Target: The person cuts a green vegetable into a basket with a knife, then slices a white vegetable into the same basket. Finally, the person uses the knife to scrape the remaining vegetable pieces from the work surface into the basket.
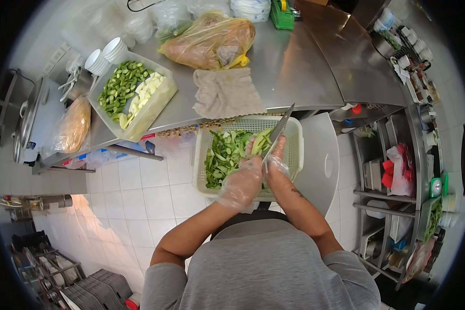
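Observation:
My left hand (243,181), in a clear plastic glove, is closed around the handle of a knife (279,130). The blade slants up and to the right, its tip past the basket's far rim. Beside the blade, my gloved right hand (277,153) holds a bunch of leafy greens (262,140), its fingers partly hidden by blade and leaves. Both hands are over a pale plastic basket (293,132). Cut greens (223,155) lie in its left part.
A steel counter (294,62) runs behind the basket, bearing a folded cloth (227,93), a yellow bag (212,41) and a tub (157,106) of chopped green and pale vegetables. A grey round-edged surface (318,160) stands right of the basket. Metal shelves (387,199) line the right.

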Tool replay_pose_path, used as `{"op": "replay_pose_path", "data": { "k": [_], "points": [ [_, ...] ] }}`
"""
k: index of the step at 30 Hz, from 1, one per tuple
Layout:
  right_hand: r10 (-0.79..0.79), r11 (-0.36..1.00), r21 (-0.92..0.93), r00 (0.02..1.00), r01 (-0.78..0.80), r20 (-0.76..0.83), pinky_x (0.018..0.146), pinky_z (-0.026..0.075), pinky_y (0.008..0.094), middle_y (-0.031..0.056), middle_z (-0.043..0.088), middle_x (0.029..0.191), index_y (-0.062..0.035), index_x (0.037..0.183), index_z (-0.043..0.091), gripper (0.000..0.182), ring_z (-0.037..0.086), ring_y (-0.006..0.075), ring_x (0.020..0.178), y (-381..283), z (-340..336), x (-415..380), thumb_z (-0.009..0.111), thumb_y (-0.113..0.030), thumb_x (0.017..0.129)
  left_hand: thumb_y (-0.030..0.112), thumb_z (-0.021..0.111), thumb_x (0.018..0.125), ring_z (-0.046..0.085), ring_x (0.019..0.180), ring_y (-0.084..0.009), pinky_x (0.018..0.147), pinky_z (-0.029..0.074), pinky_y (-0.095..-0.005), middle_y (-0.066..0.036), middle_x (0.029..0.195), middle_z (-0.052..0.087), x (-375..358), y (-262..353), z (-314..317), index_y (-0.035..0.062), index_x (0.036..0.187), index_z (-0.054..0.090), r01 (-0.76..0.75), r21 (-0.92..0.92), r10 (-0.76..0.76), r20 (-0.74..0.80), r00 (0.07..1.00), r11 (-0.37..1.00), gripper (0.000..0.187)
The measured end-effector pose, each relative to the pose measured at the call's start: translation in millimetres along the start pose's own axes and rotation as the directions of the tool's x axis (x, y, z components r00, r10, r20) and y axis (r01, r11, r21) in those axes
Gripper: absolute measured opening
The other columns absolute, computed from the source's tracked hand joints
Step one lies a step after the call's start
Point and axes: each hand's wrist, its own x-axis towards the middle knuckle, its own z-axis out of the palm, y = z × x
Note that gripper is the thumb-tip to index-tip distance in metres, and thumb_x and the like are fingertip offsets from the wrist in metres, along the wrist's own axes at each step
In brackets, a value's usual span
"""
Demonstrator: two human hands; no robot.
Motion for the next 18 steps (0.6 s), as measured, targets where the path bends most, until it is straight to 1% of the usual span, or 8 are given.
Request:
{"op": "replay_pose_path", "data": {
  "k": [1,4,7,9,10,13,16,18],
  "points": [
    [-0.006,1.0,-0.007,1.0,0.006,0.003,0.07,0.053,0.044,0.0152,0.06,0.084,-0.0057,0.101,0.054,0.061,0.059,0.0311,0.074,-2,-1,-1,0.04,-0.063,0.085,0.004,0.048,0.087,0.066,0.066,-0.0325,0.056,0.053,-0.0425,-0.027,0.092,0.061,3,-4,-1,-0.0061,0.117,0.041,0.013,-0.036,-0.011,0.051,0.999,0.999,0.032],
    [0.033,0.998,0.049,0.997,-0.036,0.072,0.075,0.051,0.044,0.0147,0.061,0.089,-0.0095,0.105,0.055,0.058,0.06,0.0295,0.08,-10,6,-14,0.051,-0.062,0.081,0.015,0.05,0.092,0.065,0.076,-0.0262,0.056,0.052,-0.0385,-0.022,0.097,0.061,8,-38,-10,0.0016,0.134,0.037,-0.186,-0.373,0.178,-0.057,0.982,0.909,0.046],
    [0.053,0.989,0.13,0.994,-0.065,0.093,0.08,0.05,0.0422,0.0125,0.062,0.096,-0.0128,0.111,0.057,0.057,0.06,0.0276,0.086,-14,11,-14,0.056,-0.06,0.079,0.022,0.051,0.096,0.062,0.079,-0.0199,0.051,0.049,-0.0326,-0.013,0.1,0.057,-4,-28,-46,0.0054,0.133,0.04,0.258,-0.745,-0.035,0.301,0.953,0.616,0.041],
    [0.032,0.987,0.155,0.993,-0.05,0.115,0.084,0.049,0.0407,0.0084,0.062,0.104,-0.0154,0.115,0.058,0.057,0.059,0.0261,0.092,-16,10,-4,0.057,-0.058,0.078,0.023,0.051,0.097,0.06,0.078,-0.0186,0.049,0.047,-0.0307,-0.008,0.099,0.055,-1,-28,-43,0.006,0.132,0.04,0.311,-0.851,-0.075,0.309,0.948,0.424,0.041],
    [0.026,0.985,0.165,0.991,-0.048,0.133,0.084,0.049,0.0408,0.0083,0.061,0.104,-0.0152,0.115,0.058,0.057,0.059,0.0259,0.093,-16,6,-1,0.058,-0.058,0.078,0.024,0.051,0.098,0.059,0.077,-0.0179,0.048,0.047,-0.0298,-0.006,0.098,0.054,1,-29,-41,0.0063,0.132,0.04,0.33,-0.89,-0.095,0.316,0.944,0.315,0.04],
    [0.005,0.983,0.179,0.984,-0.037,0.176,0.086,0.049,0.0415,0.0083,0.061,0.105,-0.0146,0.115,0.057,0.057,0.059,0.0258,0.094,-17,5,2,0.058,-0.058,0.078,0.023,0.053,0.097,0.059,0.076,-0.0188,0.047,0.046,-0.03,-0.006,0.101,0.054,6,-36,-37,0.0075,0.129,0.043,0.424,-0.879,-0.061,0.422,0.905,0.22,0.037],
    [-0.003,0.985,0.169,0.984,-0.028,0.179,0.087,0.048,0.043,0.0087,0.06,0.106,-0.0138,0.115,0.057,0.059,0.058,0.027,0.095,-17,13,-4,0.059,-0.059,0.077,0.023,0.053,0.097,0.059,0.073,-0.0177,0.046,0.045,-0.0301,-0.007,0.098,0.055,7,-35,-37,0.0082,0.127,0.045,0.417,-0.886,-0.082,0.409,0.909,0.205,0.034],
    [0.021,0.985,0.164,0.986,-0.048,0.163,0.087,0.048,0.0441,0.0092,0.06,0.106,-0.0133,0.114,0.057,0.06,0.058,0.0279,0.095,-18,20,-9,0.059,-0.06,0.076,0.024,0.053,0.097,0.058,0.067,-0.0172,0.046,0.045,-0.0296,-0.007,0.092,0.056,6,-36,-41,0.0084,0.125,0.047,0.44,-0.86,-0.066,0.439,0.896,0.258,0.032]
  ]
}}
